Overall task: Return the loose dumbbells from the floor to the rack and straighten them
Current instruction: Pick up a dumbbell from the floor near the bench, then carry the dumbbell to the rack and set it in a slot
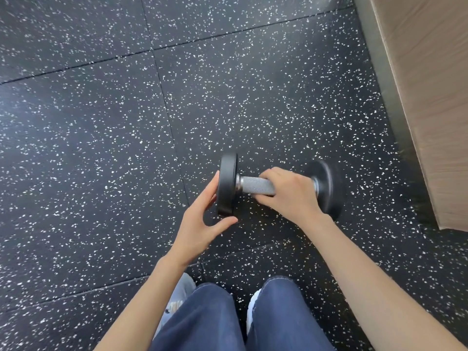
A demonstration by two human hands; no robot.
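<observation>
Dumbbell [257, 185], head view: it sits low over the speckled rubber floor [101, 122], spanning the gap between the two hands, its bar running left to right. The right hand [291, 195] is wrapped over the right half of the knurled bar, fingers curled under it. This is judged to be the carrying grip, taken off-centre. The left hand [200, 221] is spread, fingers flat against the outer face of the left weight and thumb below its rim. It grasps nothing and is judged to be steadying the far end against tipping. Whether the weights rest on the floor or are just clear of it cannot be told. Beyond the right hand stands a wooden panel [430, 97]. No rack is in view, so the return is judged barely begun.
</observation>
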